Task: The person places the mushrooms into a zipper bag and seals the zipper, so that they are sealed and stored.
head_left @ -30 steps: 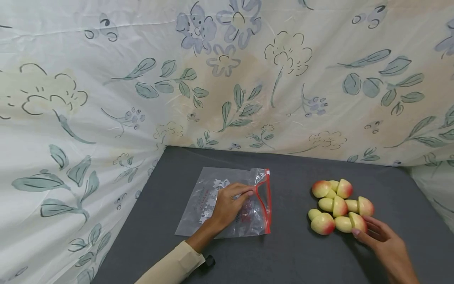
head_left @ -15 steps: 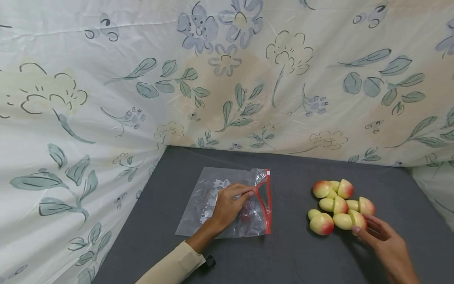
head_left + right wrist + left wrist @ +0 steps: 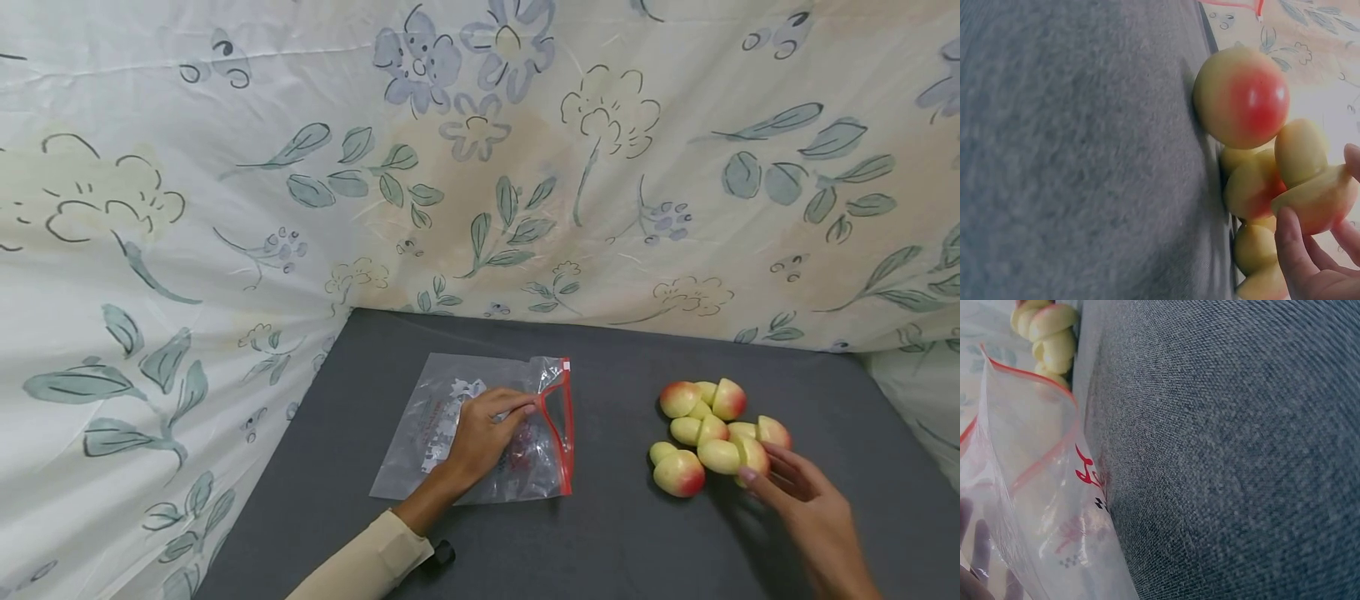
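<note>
A clear plastic zip bag (image 3: 408,458) with a red zip edge and white print lies flat at the middle left. My left hand (image 3: 483,433) pinches the bag's upper layer near the red edge, and its mouth gapes. In the left wrist view the bag (image 3: 1035,431) stands open with my fingers (image 3: 982,544) showing through the film. My right hand (image 3: 813,504) grips the red cap of a yellow-and-red toy mushroom (image 3: 1300,153), raised over its neighbours. Several more such mushrooms (image 3: 678,473) lie in a cluster beside it.
Dark grey cloth (image 3: 615,542) covers the table. A floral curtain (image 3: 480,242) hangs behind and along the left side. A small black object (image 3: 442,553) shows by the left sleeve (image 3: 375,550).
My right hand has lifted its mushroom slightly up and to the left, so it now overlaps the ones behind. The left hand and bag have stayed put.
</note>
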A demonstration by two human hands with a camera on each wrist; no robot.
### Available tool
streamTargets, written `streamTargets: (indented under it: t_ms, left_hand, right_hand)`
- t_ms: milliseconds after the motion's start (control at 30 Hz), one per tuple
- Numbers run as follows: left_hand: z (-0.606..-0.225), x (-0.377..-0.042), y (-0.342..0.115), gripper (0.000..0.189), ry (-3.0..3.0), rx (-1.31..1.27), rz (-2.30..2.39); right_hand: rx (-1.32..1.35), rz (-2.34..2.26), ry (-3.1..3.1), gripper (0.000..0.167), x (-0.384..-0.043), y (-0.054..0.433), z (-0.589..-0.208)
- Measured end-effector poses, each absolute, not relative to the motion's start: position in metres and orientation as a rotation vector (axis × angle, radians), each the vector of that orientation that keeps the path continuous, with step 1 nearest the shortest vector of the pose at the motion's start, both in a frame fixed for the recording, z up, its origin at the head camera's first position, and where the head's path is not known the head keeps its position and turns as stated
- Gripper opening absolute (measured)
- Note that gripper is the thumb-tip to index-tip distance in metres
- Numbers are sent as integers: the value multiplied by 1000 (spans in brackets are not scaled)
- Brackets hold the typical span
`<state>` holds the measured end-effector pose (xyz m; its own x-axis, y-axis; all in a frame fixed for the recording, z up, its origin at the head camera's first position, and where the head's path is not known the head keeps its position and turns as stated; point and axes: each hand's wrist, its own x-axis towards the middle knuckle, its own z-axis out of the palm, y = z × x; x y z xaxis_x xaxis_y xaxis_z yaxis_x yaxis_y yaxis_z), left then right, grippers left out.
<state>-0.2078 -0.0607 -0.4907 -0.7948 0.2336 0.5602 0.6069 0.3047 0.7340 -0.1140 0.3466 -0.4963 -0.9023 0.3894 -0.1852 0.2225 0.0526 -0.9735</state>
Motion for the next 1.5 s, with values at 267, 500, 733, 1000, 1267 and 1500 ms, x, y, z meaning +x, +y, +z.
streamTargets:
  t_ms: [267,500,733,1000,1267,1500]
  left_hand:
    - [-491,-208,-60,21,-2222,-754,-1480]
    - [-492,-209,-60,21,-2222,-756,-1476]
    - [-492,-208,-59,22,-2207,-755,-1486]
    - [-493,-209,-55,25,-2187,-772,-1464]
    - [-492,-207,-56,21,-2219,-764,-1475]
    - [-489,-205,-57,21,-2251,-740,-1490]
  right_hand:
    - [-491,2046,-2099,58,-112,341,-491]
    - [-486,2049,-2106,57,-115,333,-487]
    - [-433,2063,-2133,59,-120,326,-484]
    - [-345,2053,-2117,55,-126,317,-481]
    - [-286,2070,-2108,51,-129,309,-481]
    - [-229,2114,-2065,47,-132,298,-479]
